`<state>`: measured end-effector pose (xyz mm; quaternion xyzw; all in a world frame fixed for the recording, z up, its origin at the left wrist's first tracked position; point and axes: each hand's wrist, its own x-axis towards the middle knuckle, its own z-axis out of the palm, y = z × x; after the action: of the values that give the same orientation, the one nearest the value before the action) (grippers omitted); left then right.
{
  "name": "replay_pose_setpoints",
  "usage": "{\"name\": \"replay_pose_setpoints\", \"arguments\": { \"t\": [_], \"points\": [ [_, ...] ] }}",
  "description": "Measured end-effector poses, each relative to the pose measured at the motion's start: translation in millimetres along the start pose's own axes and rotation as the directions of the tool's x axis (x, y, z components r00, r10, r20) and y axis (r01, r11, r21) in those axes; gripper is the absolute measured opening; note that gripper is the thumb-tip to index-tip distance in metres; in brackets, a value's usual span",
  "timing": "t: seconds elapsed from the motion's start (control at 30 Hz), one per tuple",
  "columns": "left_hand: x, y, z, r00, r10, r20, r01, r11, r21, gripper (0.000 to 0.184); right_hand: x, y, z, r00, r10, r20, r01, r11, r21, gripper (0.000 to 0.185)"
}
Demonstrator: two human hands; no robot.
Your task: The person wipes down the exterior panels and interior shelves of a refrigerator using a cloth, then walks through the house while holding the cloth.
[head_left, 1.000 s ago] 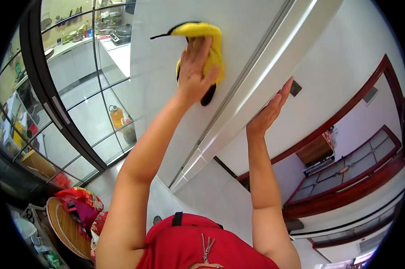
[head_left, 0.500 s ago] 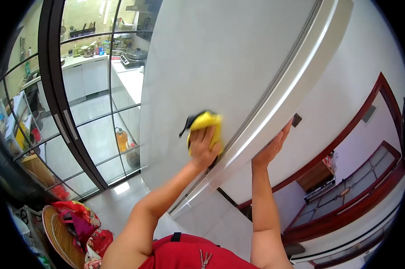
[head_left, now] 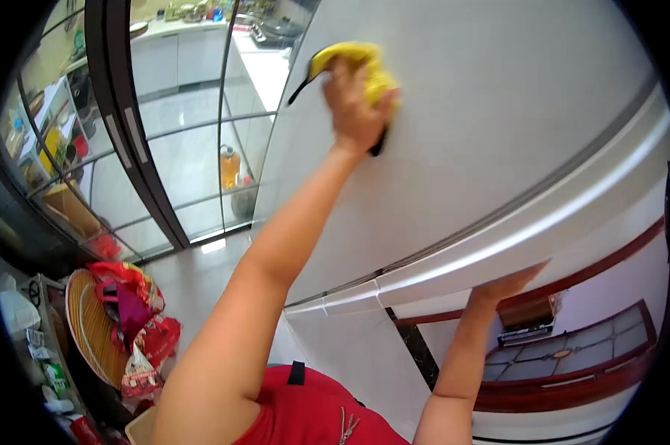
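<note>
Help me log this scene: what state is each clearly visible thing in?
Yellow cloth with black edging: bunched under the spread left hand, against the smooth grey panel.
Bare right hand: open, fingers outstretched.
Black-framed glass doors: apparently shut.
Clear bottle of orange liquid: upright behind them, cap unclear.

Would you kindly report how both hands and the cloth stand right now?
Left hand spread on yellow cloth, against white panel; right hand flat against the panel's trim; glass door off left, apart from cloth.
</note>
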<state>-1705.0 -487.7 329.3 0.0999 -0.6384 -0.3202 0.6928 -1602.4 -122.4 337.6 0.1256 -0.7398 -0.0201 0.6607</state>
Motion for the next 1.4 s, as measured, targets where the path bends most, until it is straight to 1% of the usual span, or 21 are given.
{"name": "replay_pose_setpoints", "arguments": {
  "t": [0.03,0.07,0.13,0.23,0.3,0.33,0.4,0.47,0.6,0.7,0.8,0.9,1.0,1.07,1.1,1.13,1.17,1.23,1.3,1.33,1.4],
  "points": [
    [-43.2,-49.6,0.5,0.974,-0.213,0.082,0.208,0.976,0.059,0.063,-11.0,7.0,3.9,0.998,-0.065,-0.011,0.064,0.993,-0.098,0.078],
    [-88.2,-95.0,-6.2,0.900,-0.414,0.138,0.421,0.907,-0.030,0.067,-12.4,10.1,1.5,1.000,0.012,0.025,-0.009,0.994,-0.108,0.076],
    [-195.5,-158.7,-34.0,0.587,-0.768,0.254,0.785,0.617,0.051,0.069,-15.3,16.3,-3.3,0.982,0.165,0.095,-0.150,0.978,-0.144,0.074],
    [-339.3,-165.2,-85.0,0.222,-0.924,0.311,0.949,0.278,0.151,0.072,-0.5,10.0,-12.1,0.997,0.070,0.037,-0.065,0.989,-0.131,0.062],
    [-376.8,-127.2,-111.3,0.097,-0.954,0.283,0.977,0.145,0.153,0.071,10.3,3.0,-19.3,0.995,-0.097,-0.025,0.092,0.985,-0.149,0.055],
    [-398.5,-118.9,-114.0,0.129,-0.956,0.263,0.975,0.170,0.140,0.068,12.5,2.4,-20.9,0.994,-0.099,-0.034,0.093,0.984,-0.151,0.055],
    [-397.4,-88.0,-107.8,0.338,-0.920,0.197,0.933,0.355,0.062,0.055,7.0,21.1,-16.8,0.996,-0.081,-0.031,0.073,0.979,-0.192,0.051],
    [-339.7,-50.3,-99.4,0.599,-0.776,0.196,0.772,0.625,0.114,0.050,4.6,33.4,-17.6,0.998,0.011,0.055,0.011,0.924,-0.382,0.050],
    [-179.1,-26.7,-67.5,0.874,-0.417,0.249,0.459,0.877,-0.142,0.055,4.1,33.4,-17.7,0.996,0.060,0.059,-0.037,0.942,-0.333,0.054],
    [-93.3,-61.6,-28.3,0.974,-0.185,0.134,0.213,0.948,-0.238,0.057,8.7,34.6,-24.4,0.996,0.041,0.080,-0.009,0.934,-0.357,0.053],
    [-67.5,-139.2,0.3,0.988,-0.114,0.107,0.141,0.945,-0.296,0.055,12.4,31.1,-32.9,0.993,0.016,0.117,0.033,0.915,-0.402,0.052],
    [-101.6,-225.6,15.4,0.930,-0.355,0.093,0.367,0.904,-0.219,0.052,13.9,24.5,-36.9,0.987,0.007,0.163,0.069,0.888,-0.454,0.050],
    [-177.0,-323.8,3.9,0.747,-0.614,0.256,0.652,0.751,-0.105,0.055,11.1,15.3,-37.5,0.981,0.009,0.196,0.094,0.856,-0.508,0.049],
    [-254.1,-376.5,-15.3,0.569,-0.756,0.322,0.771,0.628,0.111,0.055,10.8,8.9,-39.8,0.975,0.005,0.221,0.118,0.833,-0.540,0.048],
    [-293.5,-386.3,-30.0,0.344,-0.892,0.294,0.917,0.387,0.099,0.055,10.0,4.7,-39.0,0.973,0.000,0.231,0.132,0.822,-0.554,0.047],
    [-352.8,-407.2,-45.7,0.338,-0.866,0.368,0.890,0.421,0.175,0.058,9.2,1.5,-36.4,0.970,-0.007,0.243,0.146,0.817,-0.558,0.047],
    [-422.3,-430.3,-48.4,0.285,-0.898,0.335,0.915,0.359,0.183,0.063,9.9,-1.7,-36.3,0.968,-0.008,0.252,0.156,0.806,-0.571,0.046],
    [-448.3,-373.1,-96.5,-0.185,-0.897,0.400,0.975,-0.118,0.187,0.073,8.6,-6.6,-38.4,0.962,-0.007,0.273,0.174,0.787,-0.592,0.045],
    [-497.6,-304.4,-148.0,-0.510,-0.761,0.401,0.860,-0.452,0.236,0.078,11.2,-7.7,-38.9,0.954,-0.003,0.299,0.193,0.769,-0.610,0.045],
    [-595.0,-300.6,-168.7,-0.411,-0.772,0.485,0.912,-0.349,0.218,0.076,12.2,-8.9,-39.7,0.953,0.004,0.303,0.194,0.760,-0.620,0.044],
    [-577.3,-212.4,-187.9,-0.648,-0.671,0.360,0.759,-0.608,0.233,0.077,17.3,-10.0,-42.3,0.951,0.002,0.309,0.205,0.742,-0.638,0.043]
  ]
}}
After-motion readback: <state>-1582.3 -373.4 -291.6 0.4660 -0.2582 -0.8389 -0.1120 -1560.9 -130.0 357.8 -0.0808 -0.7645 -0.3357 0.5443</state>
